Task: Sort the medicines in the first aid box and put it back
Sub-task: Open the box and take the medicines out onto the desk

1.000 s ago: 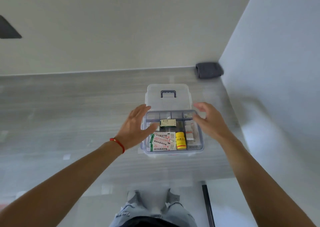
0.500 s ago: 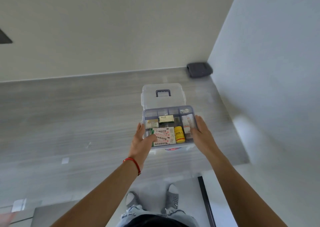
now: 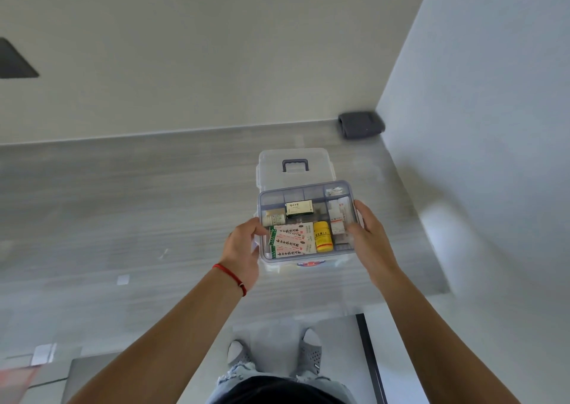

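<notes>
Since the prior frame, the compartment tray (image 3: 305, 221) is rising clear of the first aid box (image 3: 296, 172) and coming nearer the body. It is now sitting above the box's front half, over the grey counter (image 3: 123, 206). Left hand (image 3: 243, 249) and right hand (image 3: 368, 237) are each clamping a short side wall. Tray is prob. light, rigid, slick plastic (contents loose, e.g. yellow bottle (image 3: 323, 236)); keep level, grip at rims.
</notes>
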